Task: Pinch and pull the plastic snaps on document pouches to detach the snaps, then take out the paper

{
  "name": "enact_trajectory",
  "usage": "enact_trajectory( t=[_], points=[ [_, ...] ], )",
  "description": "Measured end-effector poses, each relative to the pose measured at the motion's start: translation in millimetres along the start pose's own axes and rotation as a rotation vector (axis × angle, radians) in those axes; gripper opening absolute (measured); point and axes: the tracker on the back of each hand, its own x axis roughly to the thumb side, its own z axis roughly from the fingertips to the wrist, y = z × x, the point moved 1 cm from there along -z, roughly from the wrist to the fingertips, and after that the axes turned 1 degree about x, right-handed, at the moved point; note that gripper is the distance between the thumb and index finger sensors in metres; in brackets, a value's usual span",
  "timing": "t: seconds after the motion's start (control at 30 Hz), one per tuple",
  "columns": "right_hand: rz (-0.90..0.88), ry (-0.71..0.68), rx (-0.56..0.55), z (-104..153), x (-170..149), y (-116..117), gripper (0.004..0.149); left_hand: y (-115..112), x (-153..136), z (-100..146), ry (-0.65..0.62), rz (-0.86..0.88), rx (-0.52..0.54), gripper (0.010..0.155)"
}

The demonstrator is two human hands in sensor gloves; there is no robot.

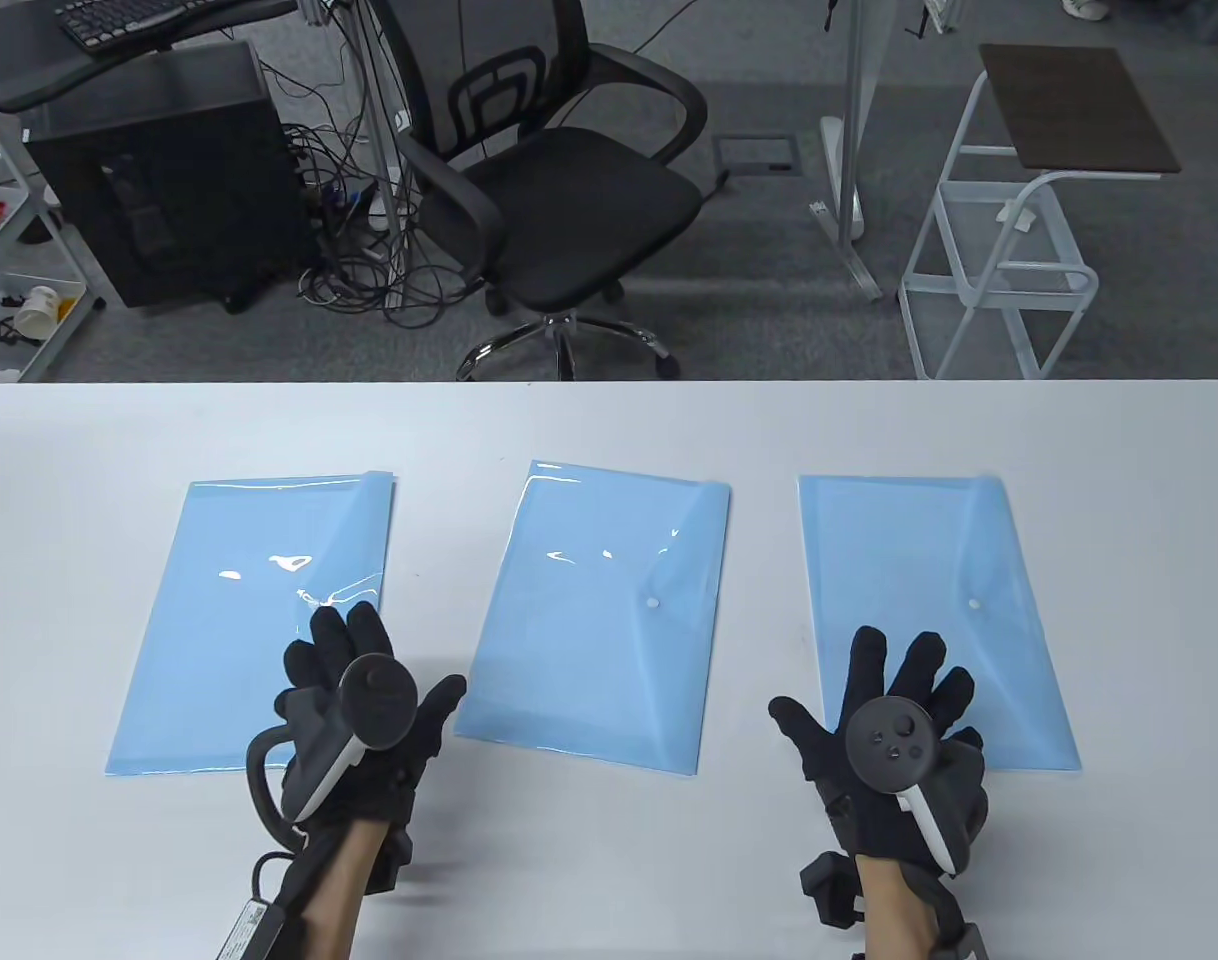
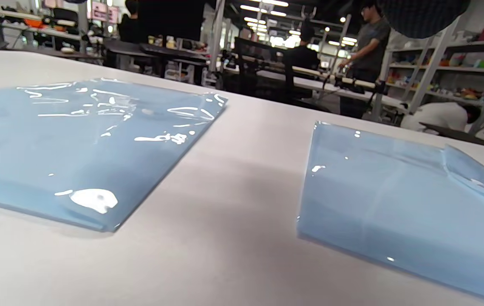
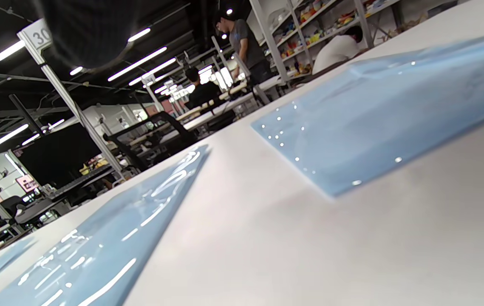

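Three light blue document pouches lie side by side on the white table (image 1: 609, 430): left pouch (image 1: 239, 620), middle pouch (image 1: 599, 610), right pouch (image 1: 929, 590). White snaps show on the middle pouch (image 1: 653, 604) and on the right pouch (image 1: 974, 604); the left pouch's snap is hidden. My left hand (image 1: 394, 655) spreads straight fingers over the left pouch's near right part. My right hand (image 1: 839, 680) spreads over the right pouch's near left corner. Neither hand holds anything. The left wrist view shows the left pouch (image 2: 76, 144) and middle pouch (image 2: 394, 199); the right wrist view shows the right pouch (image 3: 373, 110) and middle pouch (image 3: 118, 238).
Beyond the table's far edge stand a black office chair (image 1: 559, 170), a computer tower (image 1: 159, 180) with tangled cables, and a white rolling cart (image 1: 1009, 230). People at other benches show in the wrist views' background.
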Motion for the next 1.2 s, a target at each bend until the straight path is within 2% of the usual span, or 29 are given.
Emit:
enact_trajectory(
  t=[0.27,0.47,0.73,0.87,1.2],
  points=[
    [0.006,-0.005,0.012,-0.3,0.8,1.8,0.101,-6.9,45.4,-36.9,0.033,0.008,-0.082,0.108],
    [0.0,-0.006,0.033,-2.1,1.1,4.0,0.1,-35.4,65.2,-61.5,0.112,-0.023,-0.176,0.112],
    [-0.012,-0.042,0.036,0.7,7.1,3.0,0.1,-66.7,71.9,-89.5,0.211,-0.044,-0.318,0.115],
    [-0.007,-0.049,0.05,-0.2,9.9,5.9,0.1,-70.4,71.0,-94.7,0.253,-0.064,-0.315,0.115],
    [-0.028,-0.061,0.053,1.3,13.4,7.0,0.1,-68.8,63.9,-98.7,0.332,0.063,-0.294,0.101]
  ],
)
